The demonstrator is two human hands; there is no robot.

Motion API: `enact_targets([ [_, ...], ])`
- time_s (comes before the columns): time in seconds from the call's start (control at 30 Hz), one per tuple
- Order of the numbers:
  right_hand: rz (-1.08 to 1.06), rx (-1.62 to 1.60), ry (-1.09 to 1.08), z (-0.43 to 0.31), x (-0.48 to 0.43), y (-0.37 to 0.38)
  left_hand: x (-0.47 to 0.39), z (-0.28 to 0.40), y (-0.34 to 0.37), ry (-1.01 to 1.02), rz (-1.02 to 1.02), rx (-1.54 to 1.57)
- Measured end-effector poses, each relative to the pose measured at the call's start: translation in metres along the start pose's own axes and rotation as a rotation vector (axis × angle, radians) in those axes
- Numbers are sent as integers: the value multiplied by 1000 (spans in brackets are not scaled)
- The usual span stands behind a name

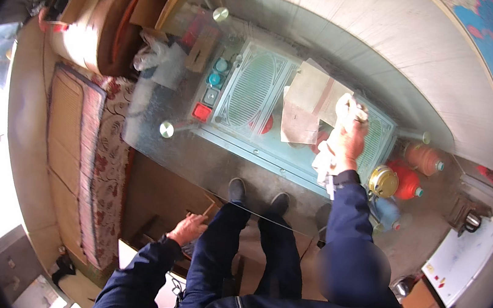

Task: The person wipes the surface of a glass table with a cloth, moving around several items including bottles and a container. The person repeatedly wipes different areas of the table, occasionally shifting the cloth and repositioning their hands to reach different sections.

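Note:
My right hand (350,143) is closed around a crumpled whitish cloth (349,106), and part of the cloth hangs below the palm. It is over the right part of a glass tabletop (158,120), beside pale paper or card sheets (312,88). Whether the sheets lie on or beneath the glass is hard to tell. Under the glass shows a shelf with frosted, patterned panels (252,88). My left hand (189,229) is low by my left thigh, near a wooden piece of furniture (210,209); its grip is not clear.
Red jugs (405,180), a gold-lidded container (383,181) and a blue jug (388,213) stand right of the table. An open cardboard box (156,4) and a plastic bag (150,54) are at the far left. A white-topped appliance (464,259) stands at right.

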State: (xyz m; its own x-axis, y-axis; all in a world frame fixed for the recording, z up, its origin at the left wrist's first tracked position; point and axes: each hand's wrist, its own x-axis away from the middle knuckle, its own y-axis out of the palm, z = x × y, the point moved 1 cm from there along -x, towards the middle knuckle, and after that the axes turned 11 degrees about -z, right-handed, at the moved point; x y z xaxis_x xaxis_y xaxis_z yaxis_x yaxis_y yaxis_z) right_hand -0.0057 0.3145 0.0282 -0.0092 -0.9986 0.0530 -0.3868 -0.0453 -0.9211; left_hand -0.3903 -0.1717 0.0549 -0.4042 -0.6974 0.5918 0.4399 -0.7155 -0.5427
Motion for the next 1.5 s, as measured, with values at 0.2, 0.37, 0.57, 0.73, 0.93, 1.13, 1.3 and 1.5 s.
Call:
enact_targets([
  [0.2,-224,-55,-77,-43,15,9,35,75,-83,-199,-123,58],
  [0.37,-189,-522,-28,-12,-1,6,-42,52,-73,-243,-453,-107],
  [0.57,-47,-39,7,-8,-49,17,-13,-19,-73,-129,-148,235],
  [0.73,-46,55,181,-48,-85,17,45,-92,-65,-127,-204,563],
  [0.93,158,-352,-279,-157,-120,21,220,-149,-42,-934,-508,1609],
  [1.13,-136,44,-379,-188,-83,41,254,-97,-41,-950,-573,801],
  [1.3,-94,22,-271,-106,-83,19,177,-41,-40,-785,-447,597],
  [1.5,-81,-49,-154,-29,-87,1,83,5,-52,-586,-284,485],
])
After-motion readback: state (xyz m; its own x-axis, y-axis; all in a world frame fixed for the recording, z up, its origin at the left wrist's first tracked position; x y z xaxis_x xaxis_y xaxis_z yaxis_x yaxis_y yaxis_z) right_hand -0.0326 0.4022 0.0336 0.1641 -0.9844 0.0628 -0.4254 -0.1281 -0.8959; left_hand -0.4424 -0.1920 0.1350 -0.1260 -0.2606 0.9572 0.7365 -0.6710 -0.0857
